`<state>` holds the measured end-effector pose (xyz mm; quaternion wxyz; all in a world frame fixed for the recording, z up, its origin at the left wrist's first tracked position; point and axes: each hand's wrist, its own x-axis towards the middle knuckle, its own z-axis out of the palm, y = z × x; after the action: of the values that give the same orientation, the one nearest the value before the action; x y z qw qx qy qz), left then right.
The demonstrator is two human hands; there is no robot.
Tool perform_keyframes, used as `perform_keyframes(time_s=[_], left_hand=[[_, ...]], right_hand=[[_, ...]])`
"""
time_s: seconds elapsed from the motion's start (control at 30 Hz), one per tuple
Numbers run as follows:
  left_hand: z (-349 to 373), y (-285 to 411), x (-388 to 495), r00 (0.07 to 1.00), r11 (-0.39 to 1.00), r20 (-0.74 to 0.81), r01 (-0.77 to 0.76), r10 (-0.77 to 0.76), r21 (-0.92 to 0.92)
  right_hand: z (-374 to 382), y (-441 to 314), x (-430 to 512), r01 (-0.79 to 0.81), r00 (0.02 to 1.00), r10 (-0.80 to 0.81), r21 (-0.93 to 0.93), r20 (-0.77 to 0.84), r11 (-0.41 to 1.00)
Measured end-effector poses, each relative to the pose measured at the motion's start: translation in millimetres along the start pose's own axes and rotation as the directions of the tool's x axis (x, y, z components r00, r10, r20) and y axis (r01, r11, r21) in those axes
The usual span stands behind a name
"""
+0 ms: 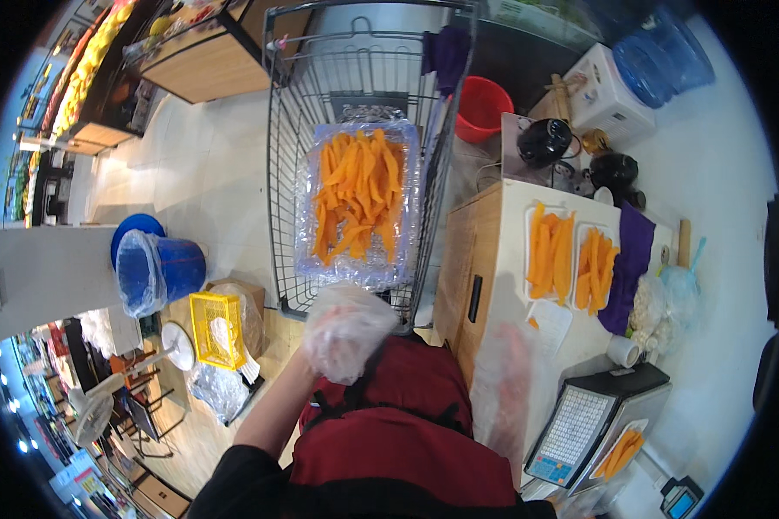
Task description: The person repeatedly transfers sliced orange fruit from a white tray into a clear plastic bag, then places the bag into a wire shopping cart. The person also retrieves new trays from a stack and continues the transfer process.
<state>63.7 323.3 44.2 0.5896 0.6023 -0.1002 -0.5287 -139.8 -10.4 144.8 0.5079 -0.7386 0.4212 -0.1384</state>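
My left hand [347, 334], in a loose clear plastic glove, is in front of my red apron [389, 383] by the near end of a wire shopping cart [274, 194]. Its fingers are hidden by the crumpled plastic. My right hand [507, 379], also gloved and blurred, is over the counter's near edge. Just beyond it lies a white foam tray [555, 329] with a small orange piece. Two trays of orange strips [549, 253], seemingly dried fruit, sit farther back. A heap of the same strips [358, 188] rests on a plastic-covered crate in the cart.
A label-printing scale [574, 422] carries another tray of strips [620, 454]. A purple cloth [626, 272] lies beside the trays. Left of the cart stand a blue bin [182, 266], a yellow basket [201, 334] and a fan [94, 412]. A red bucket [483, 110] is behind the counter.
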Motion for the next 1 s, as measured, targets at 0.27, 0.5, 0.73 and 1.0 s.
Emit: perform_keyframes(time_s=[0.27,0.5,0.73,1.0], left_hand=[[-20.6,-60.9,-73.9,0.777,0.635,-0.612,-0.402,-0.144,-0.66],[-19.8,-62.6,-74.3,0.682,0.994,-0.73,-0.108,0.051,-0.031],[-35.9,-21.0,-58.1,0.833,0.761,-0.508,0.179,0.22,0.623],[-56.9,-5.1,-29.2,0.774,0.619,-0.388,-0.007,0.501,0.785]], right_hand=[[307.2,-19.8,106.2,0.115,0.843,0.079,-0.322,0.532,0.94],[365.4,-38.0,96.1,0.429,0.848,-0.131,-0.519,0.514,0.74],[387.5,-48.9,83.0,0.487,0.837,-0.251,-0.452,0.487,0.747],[328.6,-17.1,120.3,-0.472,0.704,0.512,-0.215,0.492,0.855]])
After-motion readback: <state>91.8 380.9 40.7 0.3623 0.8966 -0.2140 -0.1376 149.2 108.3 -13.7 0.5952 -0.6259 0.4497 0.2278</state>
